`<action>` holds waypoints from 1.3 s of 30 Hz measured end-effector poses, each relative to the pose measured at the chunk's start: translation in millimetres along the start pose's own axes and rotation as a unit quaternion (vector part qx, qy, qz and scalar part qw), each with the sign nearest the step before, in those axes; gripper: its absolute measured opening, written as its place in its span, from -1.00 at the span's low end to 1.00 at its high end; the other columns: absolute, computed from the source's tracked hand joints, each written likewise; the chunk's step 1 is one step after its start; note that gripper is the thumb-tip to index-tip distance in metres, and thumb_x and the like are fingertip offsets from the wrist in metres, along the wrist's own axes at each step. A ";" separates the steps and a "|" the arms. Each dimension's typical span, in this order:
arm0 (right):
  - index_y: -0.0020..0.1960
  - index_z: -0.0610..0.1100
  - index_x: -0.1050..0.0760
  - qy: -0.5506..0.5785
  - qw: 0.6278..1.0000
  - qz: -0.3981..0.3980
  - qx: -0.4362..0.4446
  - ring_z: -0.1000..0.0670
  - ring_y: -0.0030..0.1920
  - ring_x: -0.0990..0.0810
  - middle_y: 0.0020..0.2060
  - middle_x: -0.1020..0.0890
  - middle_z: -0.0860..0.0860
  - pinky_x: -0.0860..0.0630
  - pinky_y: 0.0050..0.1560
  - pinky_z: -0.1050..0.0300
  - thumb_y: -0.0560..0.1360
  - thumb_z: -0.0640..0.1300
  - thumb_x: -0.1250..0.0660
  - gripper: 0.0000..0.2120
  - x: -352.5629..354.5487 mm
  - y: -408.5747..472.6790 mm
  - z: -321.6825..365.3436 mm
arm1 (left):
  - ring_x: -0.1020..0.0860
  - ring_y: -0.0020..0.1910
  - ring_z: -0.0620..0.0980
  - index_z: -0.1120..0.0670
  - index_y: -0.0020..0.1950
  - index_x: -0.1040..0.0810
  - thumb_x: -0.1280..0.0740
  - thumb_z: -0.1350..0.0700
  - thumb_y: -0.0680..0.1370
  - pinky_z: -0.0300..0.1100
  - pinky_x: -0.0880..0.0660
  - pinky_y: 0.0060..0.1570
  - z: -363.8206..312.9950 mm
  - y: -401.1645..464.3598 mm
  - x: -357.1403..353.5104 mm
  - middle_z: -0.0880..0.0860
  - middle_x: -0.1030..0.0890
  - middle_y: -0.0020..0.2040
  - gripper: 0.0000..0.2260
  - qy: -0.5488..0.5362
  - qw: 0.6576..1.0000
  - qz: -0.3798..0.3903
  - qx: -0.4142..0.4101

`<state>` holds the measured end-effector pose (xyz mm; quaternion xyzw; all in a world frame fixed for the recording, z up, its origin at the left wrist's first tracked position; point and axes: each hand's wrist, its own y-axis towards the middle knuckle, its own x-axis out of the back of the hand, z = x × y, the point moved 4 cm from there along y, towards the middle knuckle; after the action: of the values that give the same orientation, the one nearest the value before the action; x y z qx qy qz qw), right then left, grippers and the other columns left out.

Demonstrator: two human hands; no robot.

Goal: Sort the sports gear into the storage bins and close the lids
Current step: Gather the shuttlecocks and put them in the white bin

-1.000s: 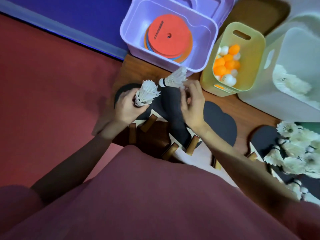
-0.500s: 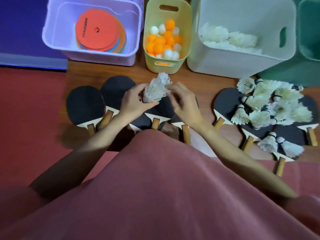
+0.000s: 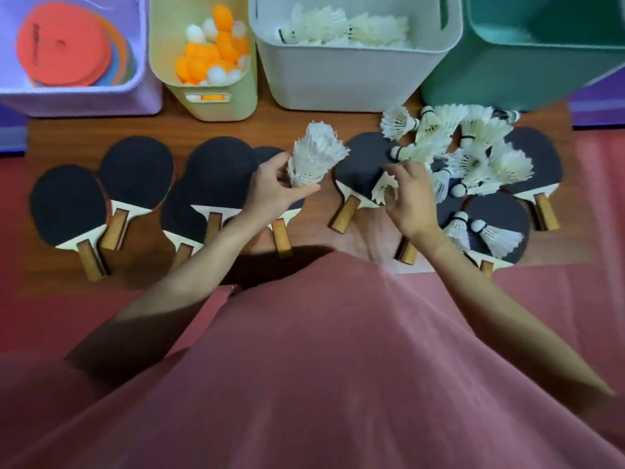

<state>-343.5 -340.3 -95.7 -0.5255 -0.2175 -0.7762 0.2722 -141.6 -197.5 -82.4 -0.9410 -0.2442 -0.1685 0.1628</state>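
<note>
My left hand [image 3: 274, 189] grips a stack of white shuttlecocks [image 3: 314, 157] nested together, held above the black paddles [image 3: 216, 170]. My right hand [image 3: 411, 198] pinches a single shuttlecock [image 3: 384, 189] lying on a paddle [image 3: 358, 164]. A heap of loose shuttlecocks [image 3: 466, 150] lies to the right of that hand. The white bin [image 3: 351, 79] behind holds more shuttlecocks. The yellow bin [image 3: 206, 99] holds orange and white balls, and the purple bin [image 3: 81, 99] holds flat coloured discs.
A green bin [image 3: 514, 79] stands at the back right. Several black paddles with wooden handles [image 3: 67, 204] lie in a row on the wooden board [image 3: 257, 126]. Red floor mat [image 3: 20, 292] surrounds the board. My pink garment fills the lower view.
My right hand let go of the stack and moved right to a single shuttlecock on a paddle. The left hand keeps the stack. The view swung right, showing the green bin.
</note>
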 end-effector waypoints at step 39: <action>-0.05 -0.22 -0.61 0.330 0.937 -0.099 0.064 0.26 -0.35 -0.42 -0.35 -0.45 0.08 -0.30 -0.28 0.43 0.50 -0.15 -0.33 -0.85 121.5 149.4 83.7 | -0.55 0.07 0.03 0.05 0.29 -0.51 -0.54 0.06 0.32 -0.07 -0.49 0.01 -122.4 103.5 66.9 0.04 -0.62 0.11 -0.45 0.214 0.956 -0.048 -0.196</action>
<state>-224.3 -424.8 55.1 -0.1977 -0.2153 -0.9133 0.2836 -62.3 -303.7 29.9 -0.8836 -0.2110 -0.4177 0.0153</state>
